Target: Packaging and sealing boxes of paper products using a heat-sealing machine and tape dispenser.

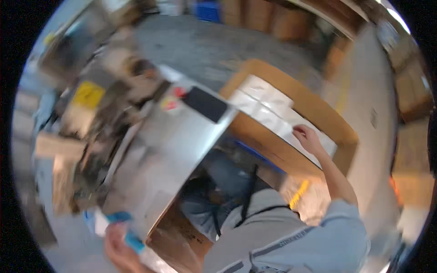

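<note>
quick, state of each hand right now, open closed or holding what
Left hand: blurred beside blue-and-white material; grip cannot be told.
Right hand: fingers bent, over white packages; grip cannot be told.

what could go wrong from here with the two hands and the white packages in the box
1. The right hand is over or on the white packages in the open cardboard box; a careless brush might shift or crease one.
2. The left hand is blurred, with something blue against it. The grip is unclear, so if it is loose, that thing might slip.
</note>
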Demonstrator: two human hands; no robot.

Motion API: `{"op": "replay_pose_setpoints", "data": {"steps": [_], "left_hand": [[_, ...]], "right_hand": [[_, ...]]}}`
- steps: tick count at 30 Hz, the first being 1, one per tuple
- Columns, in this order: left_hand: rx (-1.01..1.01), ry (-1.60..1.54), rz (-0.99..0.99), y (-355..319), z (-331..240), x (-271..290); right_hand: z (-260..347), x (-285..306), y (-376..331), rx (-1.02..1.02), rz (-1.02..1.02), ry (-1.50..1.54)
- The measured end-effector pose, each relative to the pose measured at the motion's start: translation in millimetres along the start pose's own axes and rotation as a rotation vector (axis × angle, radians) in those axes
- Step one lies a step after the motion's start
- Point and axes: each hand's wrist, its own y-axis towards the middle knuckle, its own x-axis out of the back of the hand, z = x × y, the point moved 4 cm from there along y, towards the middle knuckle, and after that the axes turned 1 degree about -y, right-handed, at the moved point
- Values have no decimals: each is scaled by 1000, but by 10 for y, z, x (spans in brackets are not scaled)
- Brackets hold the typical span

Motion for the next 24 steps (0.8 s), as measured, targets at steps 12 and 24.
{"op": "replay_pose_setpoints", "data": {"steps": [12,24], "left_hand": [[-266,76,385,-751,-1203,-1514],[-187,129,146,-708,-920,-1452]], "right_hand": [[3380,-1465,-994,696,795,217],[3339,-1799,-1108,604,884,420]]}}
